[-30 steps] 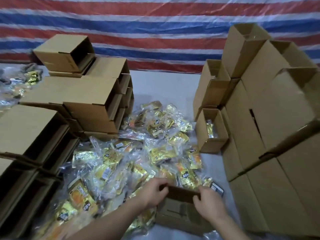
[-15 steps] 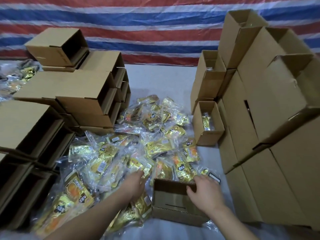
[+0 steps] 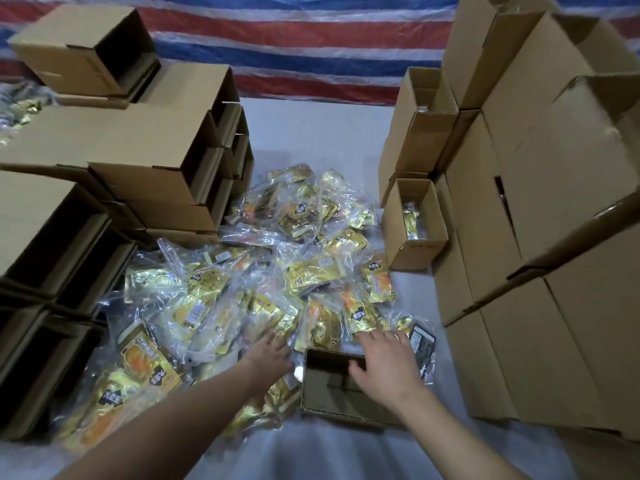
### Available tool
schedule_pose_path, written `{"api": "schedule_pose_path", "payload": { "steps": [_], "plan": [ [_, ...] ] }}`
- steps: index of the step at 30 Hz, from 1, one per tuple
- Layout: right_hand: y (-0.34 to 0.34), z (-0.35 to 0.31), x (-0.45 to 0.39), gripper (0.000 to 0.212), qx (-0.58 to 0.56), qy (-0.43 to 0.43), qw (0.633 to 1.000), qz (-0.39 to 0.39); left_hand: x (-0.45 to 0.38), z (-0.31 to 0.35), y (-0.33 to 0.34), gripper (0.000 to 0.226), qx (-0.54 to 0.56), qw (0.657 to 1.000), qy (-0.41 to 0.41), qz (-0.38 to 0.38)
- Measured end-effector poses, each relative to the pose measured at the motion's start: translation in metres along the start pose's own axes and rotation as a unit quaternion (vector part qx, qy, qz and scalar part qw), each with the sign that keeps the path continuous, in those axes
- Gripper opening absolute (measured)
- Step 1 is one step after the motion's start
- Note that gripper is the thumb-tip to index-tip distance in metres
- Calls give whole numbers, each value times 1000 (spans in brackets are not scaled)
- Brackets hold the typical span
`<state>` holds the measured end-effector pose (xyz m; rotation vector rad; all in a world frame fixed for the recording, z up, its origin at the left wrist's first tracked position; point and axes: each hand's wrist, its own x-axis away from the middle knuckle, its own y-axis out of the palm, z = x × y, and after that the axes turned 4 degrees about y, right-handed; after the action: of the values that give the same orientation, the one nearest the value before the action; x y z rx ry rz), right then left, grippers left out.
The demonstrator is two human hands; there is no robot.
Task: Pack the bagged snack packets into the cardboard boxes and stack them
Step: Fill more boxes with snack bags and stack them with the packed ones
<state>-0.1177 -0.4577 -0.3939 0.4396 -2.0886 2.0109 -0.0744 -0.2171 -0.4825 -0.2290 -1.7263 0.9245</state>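
Head view, left hand (image 3: 272,351): reaches forward onto the pile of snack packets (image 3: 277,292), palm down; fingers extended and lying on a clear bag, whether they grip it cannot be told.
Head view, right hand (image 3: 384,363): spread palm down over the far right part of the open box (image 3: 332,389); fingers straight and splayed, tips reaching the packets just beyond the box rim, nothing held.
Open box: stands on the grey surface (image 3: 311,133) directly before the person, mouth up, touching the near edge of the pile.
Snack packets: gold and orange packs in clear bags, heaped across the middle of the surface between the box stacks.
Small box (image 3: 415,233): upright right of the pile, a few packets inside.
Left stacks (image 3: 114,143): empty boxes lying on their sides, openings facing right.
Right stacks (image 3: 540,209): tall wall of boxes, several tilted.
Backdrop: red, white and blue striped tarp (image 3: 298,36).
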Motion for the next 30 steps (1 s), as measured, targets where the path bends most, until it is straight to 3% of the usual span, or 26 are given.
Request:
{"api": "schedule_pose_path", "payload": {
  "steps": [8, 11, 14, 17, 20, 22, 24, 27, 30],
  "plan": [
    [-2, 9, 2, 55, -27, -12, 1000, -5, 14, -14, -11, 70, -1, 998, -8, 65],
    [-6, 15, 1, 40, -81, -10, 996, -20, 24, -29, -18, 70, 26, 997, -34, 66],
    [-13, 26, 0, 1, -165, 11, 985, -48, 36, -46, -33, 61, 65, 990, -81, 94],
    [-22, 36, -4, 11, -205, 48, 975, -71, 46, -61, -44, 49, 186, 957, -151, 163],
    [-28, 41, -6, 18, -160, 24, 983, -86, 54, -71, -52, 49, 385, 855, -226, 264],
    [-29, 35, -7, 10, -107, -3, 989, -102, 61, -76, -62, 58, 530, 748, -250, 312],
    [-24, 22, -9, 18, -90, -18, 988, -125, 65, -80, -76, 58, 623, 653, -252, 348],
    [-18, 0, -18, 26, -86, -31, 988, -121, 73, -80, -99, 52, 731, 545, -211, 352],
    [-19, -8, -25, 35, -148, -25, 982, -117, 84, -74, -120, 48, 802, 462, -148, 349]
  ]
}}
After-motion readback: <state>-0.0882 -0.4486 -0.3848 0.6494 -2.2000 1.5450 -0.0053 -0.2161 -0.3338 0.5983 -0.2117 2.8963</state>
